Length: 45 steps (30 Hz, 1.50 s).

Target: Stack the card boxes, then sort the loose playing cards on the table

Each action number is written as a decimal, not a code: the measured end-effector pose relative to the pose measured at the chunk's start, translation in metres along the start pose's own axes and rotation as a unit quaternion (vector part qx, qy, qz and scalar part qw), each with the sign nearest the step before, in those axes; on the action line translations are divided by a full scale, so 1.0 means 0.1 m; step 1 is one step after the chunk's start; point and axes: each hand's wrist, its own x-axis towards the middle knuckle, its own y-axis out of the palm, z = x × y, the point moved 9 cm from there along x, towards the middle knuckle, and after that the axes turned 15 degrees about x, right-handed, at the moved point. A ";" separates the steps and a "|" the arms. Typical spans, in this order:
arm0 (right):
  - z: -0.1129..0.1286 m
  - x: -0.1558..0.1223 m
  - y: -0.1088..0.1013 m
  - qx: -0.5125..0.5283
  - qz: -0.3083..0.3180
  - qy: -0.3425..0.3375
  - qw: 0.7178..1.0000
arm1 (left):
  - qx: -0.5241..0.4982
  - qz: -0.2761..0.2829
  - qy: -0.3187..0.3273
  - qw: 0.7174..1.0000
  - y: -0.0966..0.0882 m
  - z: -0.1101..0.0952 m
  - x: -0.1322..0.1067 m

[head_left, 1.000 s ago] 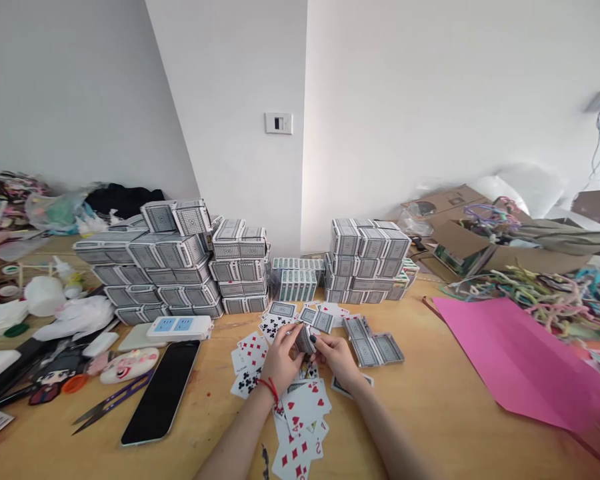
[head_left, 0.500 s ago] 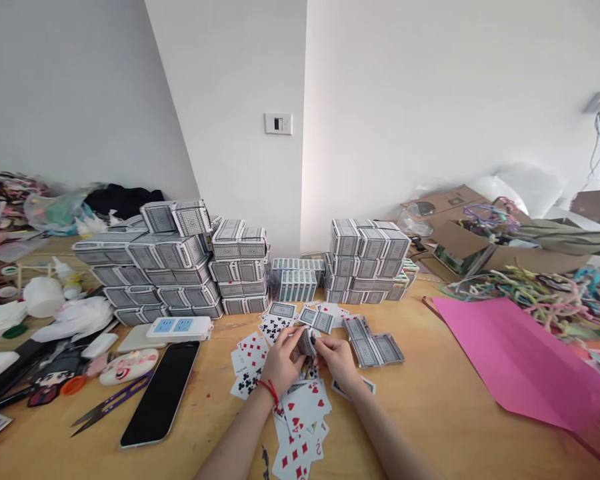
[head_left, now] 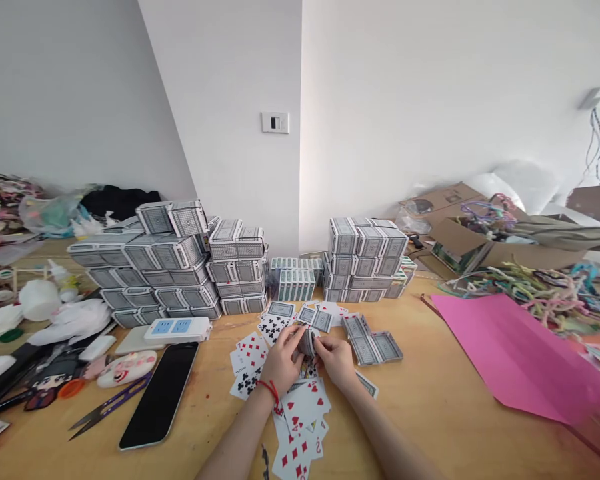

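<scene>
Between my two hands is a grey-backed playing card (head_left: 307, 342), bent or folded. My left hand (head_left: 283, 360), with a red string on the wrist, grips its left side. My right hand (head_left: 336, 357) pinches its right edge. Loose playing cards lie around and under both hands, such as the heart card (head_left: 307, 403) below, the diamond card (head_left: 253, 348) to the left and the club card (head_left: 275, 327) behind. Just right of my right hand rests a joined piece of folded cards (head_left: 367, 340). Whether more than one card is in my fingers is hidden.
Stacked blocks of folded cards stand at the left (head_left: 165, 257) and right (head_left: 367, 257), with boxed decks (head_left: 296, 283) between them. A phone (head_left: 160, 393), scissors (head_left: 110, 405) and a power strip (head_left: 180, 329) lie left. Pink paper (head_left: 515, 360) and pipe cleaners (head_left: 530, 297) are right.
My right hand has turned slightly and its fingers have shifted on the folded card. The whole view has moved a little; the other things have stayed in place.
</scene>
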 end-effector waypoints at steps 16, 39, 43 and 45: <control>-0.06 0.03 0.14 0.104 0.048 0.074 0.991 | 0.005 -0.017 -0.029 0.999 -0.06 0.06 0.03; 0.49 -0.35 0.29 -0.310 -0.020 -0.280 0.908 | -0.028 -0.020 -0.060 0.998 -0.01 0.14 0.02; 0.50 -0.37 0.33 -0.339 -0.007 -0.303 0.891 | -0.027 -0.012 -0.057 0.998 0.01 0.13 0.02; 0.51 -0.38 0.36 -0.349 0.004 -0.310 0.884 | -0.025 -0.009 -0.057 0.998 0.01 0.12 0.02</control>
